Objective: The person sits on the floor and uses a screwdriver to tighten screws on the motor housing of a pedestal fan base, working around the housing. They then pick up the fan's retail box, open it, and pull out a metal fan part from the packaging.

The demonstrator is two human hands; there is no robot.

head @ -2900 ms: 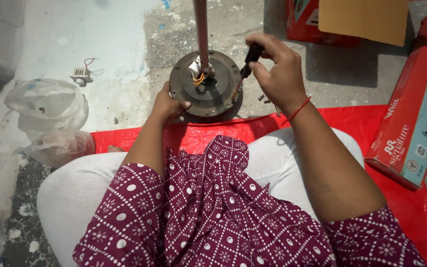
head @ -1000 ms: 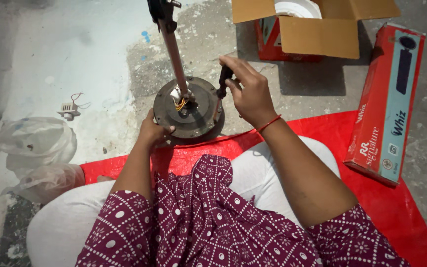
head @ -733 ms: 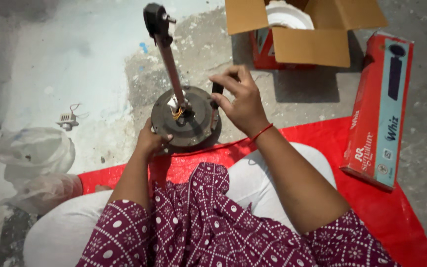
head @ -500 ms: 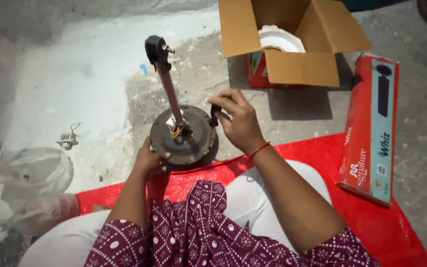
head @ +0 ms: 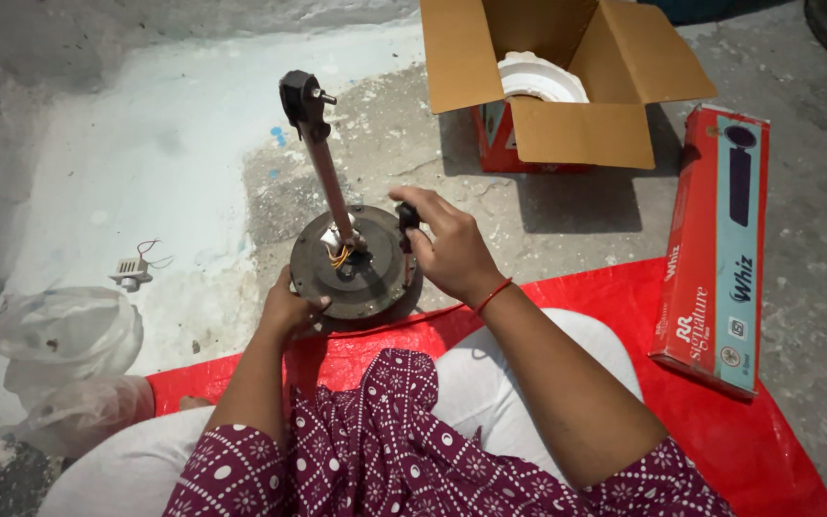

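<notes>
Rough concrete floor [head: 145, 144], grey with a pale bluish-white patch across the upper left of the frame. A red plastic sheet [head: 720, 421] covers the lower right; the person sits on it, knees in white, dotted maroon sleeves at the bottom edge.

Centre frame: a round dark metal fan motor [head: 354, 270] rests on the floor at the sheet's far edge. A thin metal rod [head: 329, 177] rises from its middle, tilted toward the upper left, topped by a black fitting [head: 299, 98]. Yellow wires [head: 340, 256] show at the rod's base.

Left hand [head: 289, 306] grips the motor's near-left rim, fingers curled around the edge. Right hand [head: 447, 249], red thread at the wrist, is closed on a small black tool handle [head: 408, 218] at the motor's right edge; what lies below the handle is hidden.

Upper right: an open cardboard box [head: 567, 86] with a white round part [head: 540, 78] inside. Right side: a long red carton [head: 715, 249] lying partly on the sheet. Left edge: crumpled clear plastic bags [head: 64, 359]. Above them, a small white connector with wires [head: 133, 271], well apart from the motor.
</notes>
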